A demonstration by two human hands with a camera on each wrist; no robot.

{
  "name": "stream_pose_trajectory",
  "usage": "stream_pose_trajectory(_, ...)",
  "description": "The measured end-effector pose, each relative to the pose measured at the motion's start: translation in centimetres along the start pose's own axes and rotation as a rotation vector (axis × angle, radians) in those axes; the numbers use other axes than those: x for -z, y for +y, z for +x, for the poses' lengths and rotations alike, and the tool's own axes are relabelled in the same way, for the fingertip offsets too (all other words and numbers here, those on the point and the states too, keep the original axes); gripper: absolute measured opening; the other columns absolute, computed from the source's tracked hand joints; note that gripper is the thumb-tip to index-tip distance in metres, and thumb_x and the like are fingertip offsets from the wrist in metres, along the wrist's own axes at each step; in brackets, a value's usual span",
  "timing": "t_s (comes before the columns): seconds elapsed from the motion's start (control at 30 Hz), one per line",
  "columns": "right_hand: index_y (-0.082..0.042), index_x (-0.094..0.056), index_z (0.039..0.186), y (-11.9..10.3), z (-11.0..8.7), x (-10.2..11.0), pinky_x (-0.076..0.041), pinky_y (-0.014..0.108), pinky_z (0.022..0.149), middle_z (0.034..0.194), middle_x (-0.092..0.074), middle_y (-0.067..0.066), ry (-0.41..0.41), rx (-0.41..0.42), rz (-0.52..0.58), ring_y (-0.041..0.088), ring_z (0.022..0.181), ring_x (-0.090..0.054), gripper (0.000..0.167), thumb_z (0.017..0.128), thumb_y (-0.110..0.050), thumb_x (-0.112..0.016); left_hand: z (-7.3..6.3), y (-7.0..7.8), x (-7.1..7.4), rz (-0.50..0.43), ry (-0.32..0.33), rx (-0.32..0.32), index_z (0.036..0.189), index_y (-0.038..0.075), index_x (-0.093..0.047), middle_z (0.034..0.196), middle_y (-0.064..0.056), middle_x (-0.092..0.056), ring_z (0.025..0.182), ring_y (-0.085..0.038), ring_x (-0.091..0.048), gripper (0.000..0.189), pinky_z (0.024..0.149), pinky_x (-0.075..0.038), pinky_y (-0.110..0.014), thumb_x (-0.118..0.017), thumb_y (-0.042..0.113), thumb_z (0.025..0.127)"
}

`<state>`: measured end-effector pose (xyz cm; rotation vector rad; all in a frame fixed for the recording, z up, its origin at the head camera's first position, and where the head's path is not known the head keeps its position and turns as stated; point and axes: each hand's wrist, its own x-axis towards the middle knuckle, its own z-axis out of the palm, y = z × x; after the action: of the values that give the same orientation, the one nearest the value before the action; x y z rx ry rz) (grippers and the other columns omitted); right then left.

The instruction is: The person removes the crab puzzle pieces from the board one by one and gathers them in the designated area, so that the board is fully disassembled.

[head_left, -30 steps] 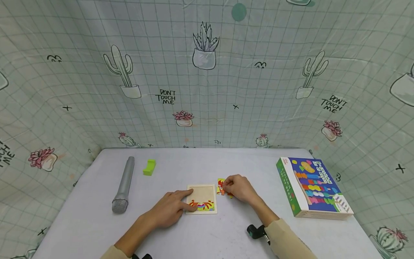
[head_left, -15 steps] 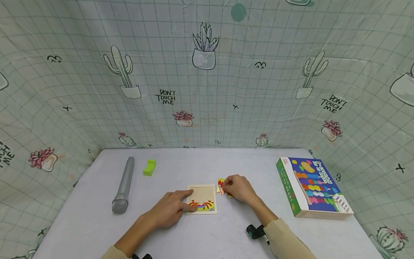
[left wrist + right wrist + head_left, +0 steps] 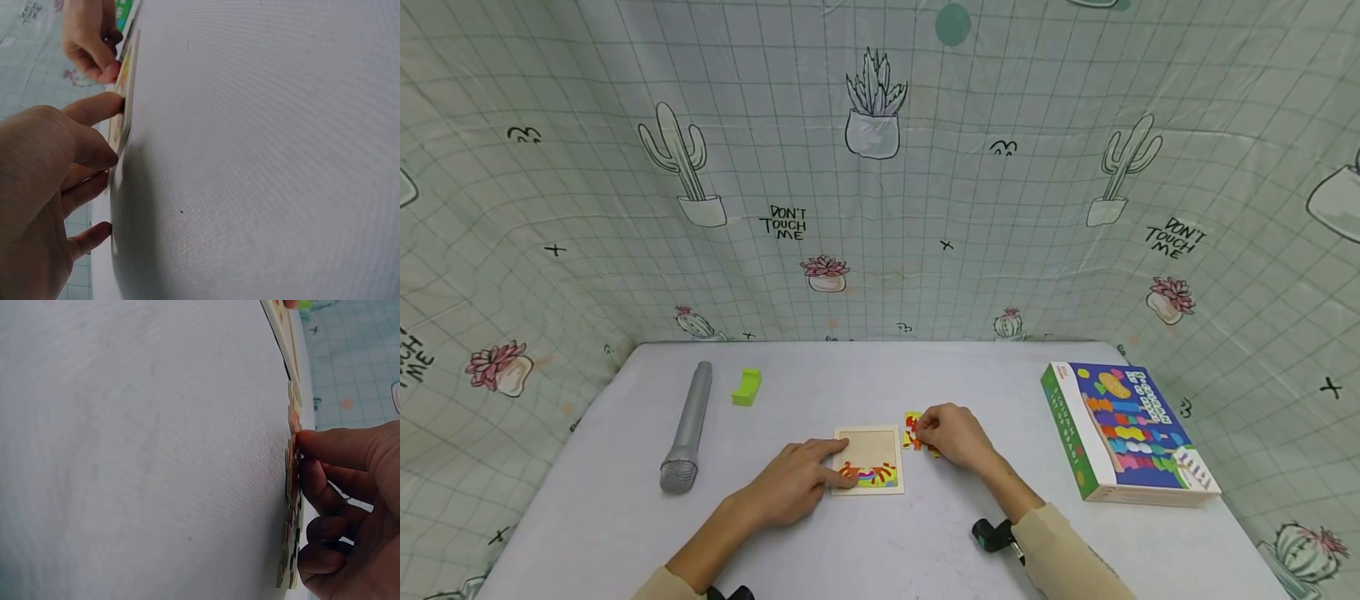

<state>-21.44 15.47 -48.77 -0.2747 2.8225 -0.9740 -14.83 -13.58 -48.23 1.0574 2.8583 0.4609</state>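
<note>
A square wooden puzzle board (image 3: 867,443) lies flat on the table, its lower part filled with colourful pieces. My left hand (image 3: 790,483) rests on the board's left side with index finger and thumb spread apart. In the left wrist view, the left hand's other fingers extend beside the board. Just right of the board lie several loose puzzle pieces (image 3: 912,433), printed red and yellow. My right hand (image 3: 955,435) pinches at one of them with thumb and curled fingers, covering part of the group. In the right wrist view the pieces (image 3: 292,469) lie flat beneath the fingertips.
A grey microphone (image 3: 688,429) lies at the left of the table. Behind the board, to the left, is a small lime-green block (image 3: 747,387). A colourful game box (image 3: 1131,433) lies at the right. Patterned cloth (image 3: 880,217) hangs behind the table.
Both hands stay nearly where they were. A loose piece beside the right fingertips appears to shift or tilt slightly. The board remains in place.
</note>
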Motion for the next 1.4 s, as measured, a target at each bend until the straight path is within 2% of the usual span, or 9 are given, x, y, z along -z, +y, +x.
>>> stream_pose_trajectory(0.3,-0.013,-0.073,0.087,-0.6,-0.6,0.2,-0.045,0.027,0.056,0.071,-0.065,-0.006,-0.006,0.023,0.05,0.01,0.061,-0.057,0.005,0.09,-0.016,-0.074,0.1,0.0,0.1,-0.016,0.001,0.004,0.118,0.035,-0.076,0.148,-0.008,-0.053,0.136,-0.029,-0.048,0.047,0.101,-0.042,-0.056,-0.06,0.0,0.092)
stream_pose_trajectory(0.4,-0.012,-0.075,0.093,-1.1,-1.4,0.1,-0.044,0.026,0.058,0.075,-0.063,-0.006,-0.038,0.086,0.043,0.01,0.065,-0.055,0.004,0.09,-0.015,-0.074,0.2,0.0,0.1,-0.016,0.007,-0.006,0.118,0.033,-0.076,0.146,-0.005,-0.055,0.136,-0.028,-0.049,0.046,0.1,-0.042,-0.056,-0.06,-0.001,0.092)
stream_pose_trajectory(0.5,-0.011,-0.077,0.1,-1.5,-2.3,-0.1,-0.043,0.024,0.062,0.077,-0.06,-0.009,-0.09,0.174,0.018,0.007,0.07,-0.053,0.013,0.088,-0.015,-0.075,0.2,0.2,0.0,-0.004,0.017,-0.037,0.119,0.03,-0.076,0.143,-0.001,-0.058,0.135,-0.027,-0.05,0.044,0.1,-0.043,-0.056,-0.06,-0.001,0.092)
stream_pose_trajectory(0.67,-0.012,-0.078,0.107,-2.0,-3.5,-0.8,-0.043,0.023,0.064,0.073,-0.061,-0.014,-0.182,0.279,-0.005,0.002,0.067,-0.052,0.022,0.085,-0.017,-0.078,0.3,0.4,0.0,0.032,0.023,-0.092,0.122,0.024,-0.076,0.136,0.005,-0.063,0.132,-0.025,-0.052,0.041,0.098,-0.044,-0.055,-0.061,0.0,0.093)
stream_pose_trajectory(0.83,-0.01,-0.077,0.108,-2.3,-4.0,-1.5,-0.042,0.023,0.064,0.07,-0.057,-0.015,-0.17,0.337,-0.056,0.0,0.064,-0.05,0.027,0.083,-0.017,-0.081,0.3,0.3,-0.1,0.04,0.037,-0.11,0.12,0.023,-0.076,0.13,0.005,-0.065,0.127,-0.023,-0.054,0.04,0.096,-0.046,-0.053,-0.061,0.0,0.092)
stream_pose_trajectory(0.93,-0.009,-0.077,0.108,-2.5,-4.2,-1.7,-0.041,0.023,0.063,0.069,-0.056,-0.015,-0.153,0.337,-0.079,0.0,0.063,-0.048,0.027,0.082,-0.017,-0.081,0.4,0.4,-0.2,0.037,0.045,-0.113,0.119,0.023,-0.077,0.124,0.005,-0.065,0.121,-0.021,-0.055,0.04,0.093,-0.048,-0.051,-0.061,-0.001,0.091)
stream_pose_trajectory(1.17,-0.007,-0.074,0.109,-2.9,-4.4,-2.3,-0.041,0.022,0.058,0.069,-0.055,-0.012,-0.143,0.274,-0.025,0.002,0.06,-0.048,0.025,0.086,-0.015,-0.077,0.4,0.7,-0.1,0.016,0.086,-0.092,0.112,0.022,-0.076,0.111,0.01,-0.067,0.114,-0.017,-0.058,0.038,0.089,-0.049,-0.046,-0.057,-0.003,0.09)
stream_pose_trajectory(1.27,-0.007,-0.074,0.106,-2.9,-4.4,-2.5,-0.041,0.023,0.057,0.07,-0.056,-0.012,-0.126,0.267,-0.019,0.002,0.06,-0.048,0.022,0.087,-0.016,-0.076,0.4,0.8,-0.2,0.034,0.096,-0.098,0.118,0.026,-0.073,0.107,0.011,-0.067,0.112,-0.016,-0.059,0.044,0.087,-0.049,-0.044,-0.058,-0.003,0.089)
stream_pose_trajectory(1.4,-0.009,-0.073,0.102,-2.9,-4.3,-2.5,-0.042,0.023,0.058,0.071,-0.056,-0.011,-0.115,0.25,-0.007,0.003,0.061,-0.049,0.017,0.088,-0.017,-0.076,0.4,0.8,-0.3,0.1,0.083,-0.134,0.127,0.033,-0.071,0.11,0.01,-0.066,0.113,-0.016,-0.058,0.05,0.086,-0.05,-0.044,-0.06,0.0,0.091)
